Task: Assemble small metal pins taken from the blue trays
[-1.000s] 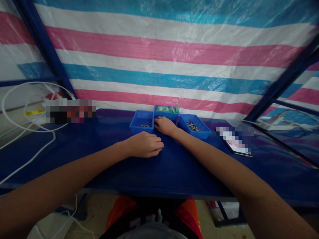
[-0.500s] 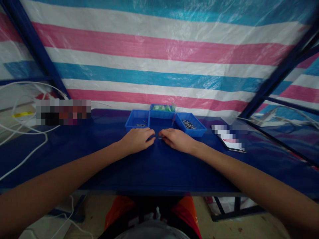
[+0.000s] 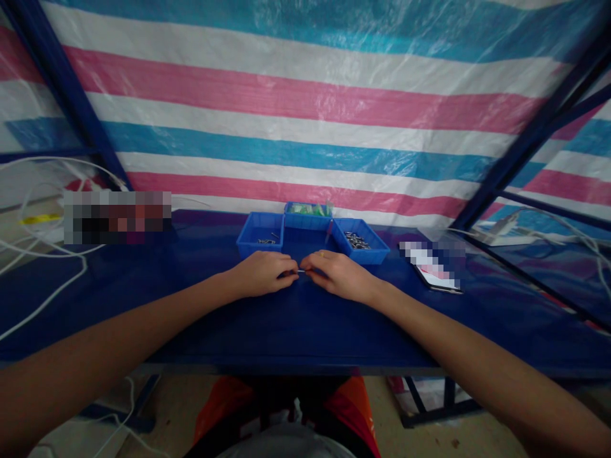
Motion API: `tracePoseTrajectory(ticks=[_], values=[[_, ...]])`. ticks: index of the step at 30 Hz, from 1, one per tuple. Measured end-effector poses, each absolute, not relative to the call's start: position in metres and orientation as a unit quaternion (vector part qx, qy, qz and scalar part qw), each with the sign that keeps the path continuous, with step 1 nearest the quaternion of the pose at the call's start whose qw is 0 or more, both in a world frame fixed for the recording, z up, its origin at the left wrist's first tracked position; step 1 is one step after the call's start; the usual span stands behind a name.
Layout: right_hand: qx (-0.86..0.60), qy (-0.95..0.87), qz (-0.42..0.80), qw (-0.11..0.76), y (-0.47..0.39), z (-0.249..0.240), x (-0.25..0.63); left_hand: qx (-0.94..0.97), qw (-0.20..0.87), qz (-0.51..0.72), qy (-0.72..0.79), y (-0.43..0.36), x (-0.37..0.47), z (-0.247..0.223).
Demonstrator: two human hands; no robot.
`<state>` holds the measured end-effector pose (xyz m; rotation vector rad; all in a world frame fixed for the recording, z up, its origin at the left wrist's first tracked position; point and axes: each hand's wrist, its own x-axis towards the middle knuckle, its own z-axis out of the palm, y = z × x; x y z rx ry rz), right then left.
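My left hand (image 3: 265,272) and my right hand (image 3: 337,273) meet over the blue table, fingertips pinched toward each other. Between them is a small, thin metallic piece (image 3: 301,271), gripped from both sides; its exact shape is too small to tell. Just beyond my left hand sits a blue bin (image 3: 261,231) with a few small metal parts (image 3: 268,241). Past my right hand, another blue bin (image 3: 361,242) holds several small metal parts (image 3: 356,240). A third blue bin (image 3: 308,219) with green and clear plastic packets (image 3: 309,209) stands behind them.
On the right of the blue table (image 3: 296,331) lies a phone (image 3: 436,270). White cables (image 3: 71,286) run over the left side. Blue metal frame posts (image 3: 515,143) and a striped plastic sheet (image 3: 305,102) stand behind the table.
My hands have come closer together, and the thin piece now bridges both sets of fingertips. My left fingers have closed. The view has shifted slightly.
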<state>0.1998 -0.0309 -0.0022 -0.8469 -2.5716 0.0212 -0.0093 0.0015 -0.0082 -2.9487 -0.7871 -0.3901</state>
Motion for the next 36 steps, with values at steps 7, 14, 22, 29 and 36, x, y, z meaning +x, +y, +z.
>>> tracePoseTrajectory(ticks=[7,14,22,29,36], values=[[-0.292,-0.931,0.017,0.217,-0.030,-0.004,0.201,-0.958,0.036,-0.136,-0.249,-0.001,-0.008,-0.007],[-0.335,-0.922,0.046,0.190,-0.021,-0.003,0.209,-0.950,0.037,-0.177,-0.256,-0.003,-0.009,-0.002],[-0.322,-0.912,0.113,0.227,-0.027,0.006,0.205,-0.956,0.054,-0.148,-0.249,-0.002,-0.009,-0.005],[-0.337,-0.884,0.179,0.268,-0.031,0.006,0.203,-0.959,0.056,-0.131,-0.243,0.000,-0.011,-0.006],[-0.332,-0.858,0.239,0.311,-0.029,0.005,0.203,-0.960,0.046,-0.129,-0.244,-0.003,-0.009,-0.003]])
